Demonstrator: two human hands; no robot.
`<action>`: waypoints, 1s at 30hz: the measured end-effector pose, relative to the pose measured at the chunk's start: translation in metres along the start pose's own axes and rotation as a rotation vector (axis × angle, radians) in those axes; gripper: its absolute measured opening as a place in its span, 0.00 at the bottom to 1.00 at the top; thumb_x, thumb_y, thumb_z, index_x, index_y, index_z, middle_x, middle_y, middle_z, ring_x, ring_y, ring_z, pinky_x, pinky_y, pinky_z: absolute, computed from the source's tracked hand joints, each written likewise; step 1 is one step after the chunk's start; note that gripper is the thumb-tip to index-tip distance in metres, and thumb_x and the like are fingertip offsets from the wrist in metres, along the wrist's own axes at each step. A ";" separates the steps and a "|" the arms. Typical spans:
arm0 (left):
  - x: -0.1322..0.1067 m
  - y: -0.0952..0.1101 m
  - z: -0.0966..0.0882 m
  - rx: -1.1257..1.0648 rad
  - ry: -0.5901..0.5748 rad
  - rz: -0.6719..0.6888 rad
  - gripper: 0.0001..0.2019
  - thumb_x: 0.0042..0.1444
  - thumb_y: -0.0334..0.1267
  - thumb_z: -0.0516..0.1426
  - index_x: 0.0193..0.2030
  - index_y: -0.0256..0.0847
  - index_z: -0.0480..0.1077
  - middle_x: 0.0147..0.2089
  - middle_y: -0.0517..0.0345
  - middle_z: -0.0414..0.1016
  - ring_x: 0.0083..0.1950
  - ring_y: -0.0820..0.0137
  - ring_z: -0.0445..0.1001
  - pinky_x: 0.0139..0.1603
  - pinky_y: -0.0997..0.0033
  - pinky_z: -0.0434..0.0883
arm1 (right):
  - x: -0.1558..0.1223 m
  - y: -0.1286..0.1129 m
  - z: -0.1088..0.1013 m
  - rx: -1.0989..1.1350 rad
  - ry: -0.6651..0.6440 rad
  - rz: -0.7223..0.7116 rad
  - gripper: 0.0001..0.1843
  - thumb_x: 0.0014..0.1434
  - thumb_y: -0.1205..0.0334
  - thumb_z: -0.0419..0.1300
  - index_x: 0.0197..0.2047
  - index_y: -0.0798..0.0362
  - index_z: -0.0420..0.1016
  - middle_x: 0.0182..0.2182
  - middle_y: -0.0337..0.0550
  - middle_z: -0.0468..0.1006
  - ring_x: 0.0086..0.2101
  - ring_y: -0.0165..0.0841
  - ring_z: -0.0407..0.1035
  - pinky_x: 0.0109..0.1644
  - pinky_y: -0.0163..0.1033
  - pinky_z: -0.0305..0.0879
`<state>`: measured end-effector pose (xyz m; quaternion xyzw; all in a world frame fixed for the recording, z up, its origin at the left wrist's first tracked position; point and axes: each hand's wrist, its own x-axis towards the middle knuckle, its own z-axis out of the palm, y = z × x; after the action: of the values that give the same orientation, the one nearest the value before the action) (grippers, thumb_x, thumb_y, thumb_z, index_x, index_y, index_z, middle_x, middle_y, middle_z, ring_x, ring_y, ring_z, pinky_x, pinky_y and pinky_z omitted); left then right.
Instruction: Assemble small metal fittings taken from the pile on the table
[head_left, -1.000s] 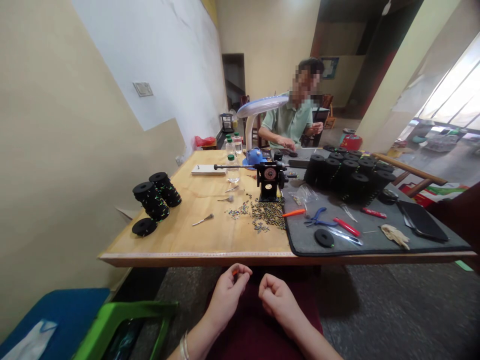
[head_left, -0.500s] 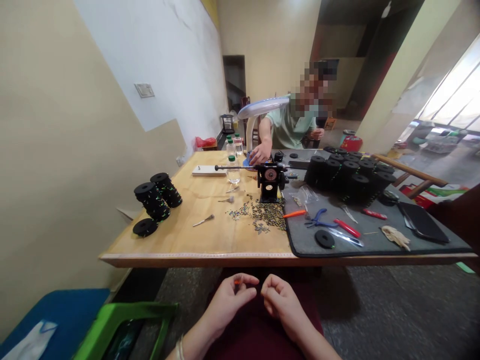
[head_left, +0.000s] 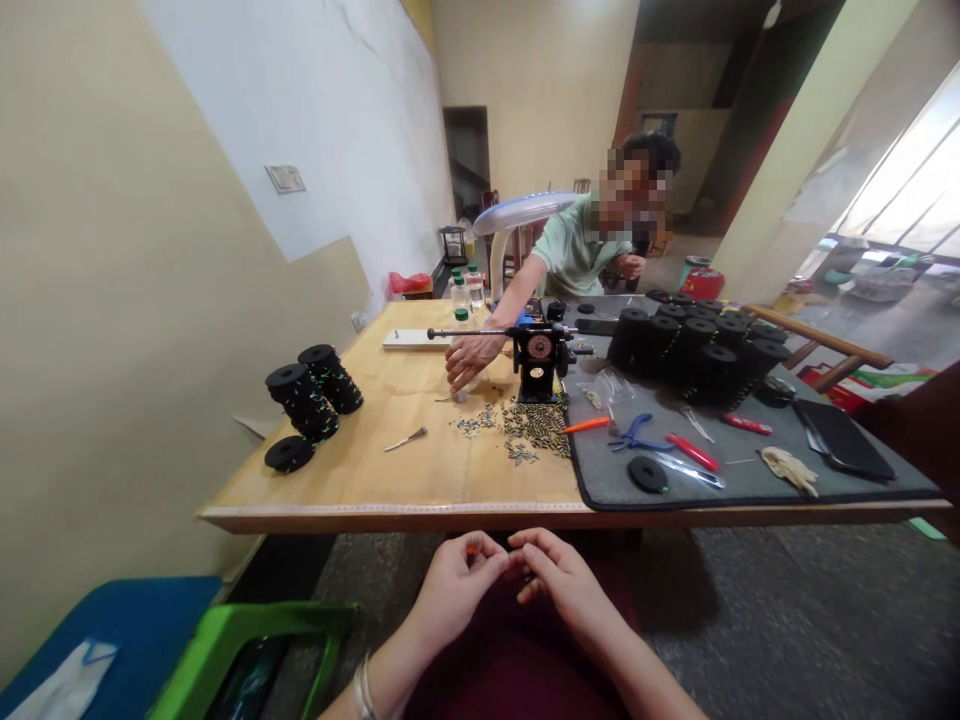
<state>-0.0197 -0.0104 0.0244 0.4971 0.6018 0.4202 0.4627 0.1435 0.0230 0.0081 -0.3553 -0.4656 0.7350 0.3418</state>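
Over my lap, just below the table's near edge, my left hand is closed, its thumb and index finger pinched. A small orange object shows inside its curled fingers; the rest of it is hidden. My right hand meets it fingertip to fingertip, with its fingers bent and closed. Anything pinched between the tips is too small to make out. On the table beyond lie a pile of small dark-and-yellow pieces, some small pale pieces and a brush.
Across the table a co-worker's hand reaches past a black winding machine. Black spools stack at left, more spools at right. Blue pliers and a red-handled tool lie on the grey mat. A green stool stands lower left.
My hands have come together, fingertips now touching, and my right fingers have uncurled somewhat. The co-worker's hand has moved from the lamp base leftward and nearer, down to the brushes on the table.
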 end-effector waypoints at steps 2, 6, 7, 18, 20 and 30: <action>0.001 0.005 0.001 0.036 0.014 0.026 0.09 0.50 0.40 0.58 0.26 0.36 0.72 0.23 0.58 0.72 0.26 0.72 0.64 0.29 0.74 0.61 | 0.002 -0.004 0.005 -0.023 -0.031 -0.005 0.25 0.51 0.43 0.63 0.40 0.57 0.69 0.29 0.43 0.75 0.31 0.34 0.70 0.30 0.35 0.67; 0.002 0.011 0.000 0.102 0.019 0.077 0.09 0.51 0.38 0.57 0.24 0.37 0.71 0.23 0.57 0.73 0.27 0.70 0.67 0.30 0.73 0.62 | 0.005 -0.005 0.011 -0.146 -0.059 -0.030 0.23 0.53 0.43 0.61 0.37 0.56 0.66 0.21 0.37 0.71 0.20 0.28 0.63 0.25 0.32 0.59; 0.002 0.011 0.000 0.108 0.017 0.084 0.08 0.50 0.38 0.57 0.24 0.37 0.71 0.24 0.56 0.73 0.27 0.69 0.67 0.31 0.73 0.63 | 0.006 -0.004 0.011 -0.200 -0.042 -0.052 0.20 0.55 0.45 0.60 0.36 0.56 0.66 0.20 0.35 0.69 0.19 0.27 0.61 0.24 0.31 0.57; 0.033 0.020 -0.039 0.546 0.173 0.227 0.06 0.54 0.37 0.54 0.32 0.40 0.71 0.27 0.57 0.72 0.30 0.67 0.69 0.32 0.71 0.60 | 0.011 0.012 0.002 -0.341 0.079 -0.188 0.18 0.54 0.48 0.58 0.26 0.51 0.59 0.15 0.30 0.57 0.18 0.26 0.50 0.22 0.32 0.46; 0.043 0.024 -0.049 0.679 0.206 0.207 0.05 0.54 0.35 0.53 0.36 0.40 0.69 0.32 0.55 0.73 0.33 0.66 0.70 0.34 0.71 0.61 | 0.015 0.017 -0.001 -0.238 0.069 -0.140 0.24 0.51 0.40 0.60 0.26 0.51 0.58 0.13 0.27 0.53 0.16 0.24 0.46 0.20 0.31 0.42; 0.109 0.029 -0.073 0.918 0.319 0.145 0.13 0.50 0.27 0.54 0.44 0.34 0.66 0.44 0.44 0.73 0.47 0.61 0.71 0.47 0.69 0.63 | 0.022 0.028 -0.008 -0.001 0.066 -0.017 0.34 0.38 0.30 0.65 0.24 0.50 0.55 0.13 0.24 0.45 0.14 0.20 0.36 0.19 0.30 0.32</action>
<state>-0.0938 0.0984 0.0531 0.6198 0.7521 0.2136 0.0674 0.1344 0.0357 -0.0253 -0.3755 -0.4574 0.7196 0.3631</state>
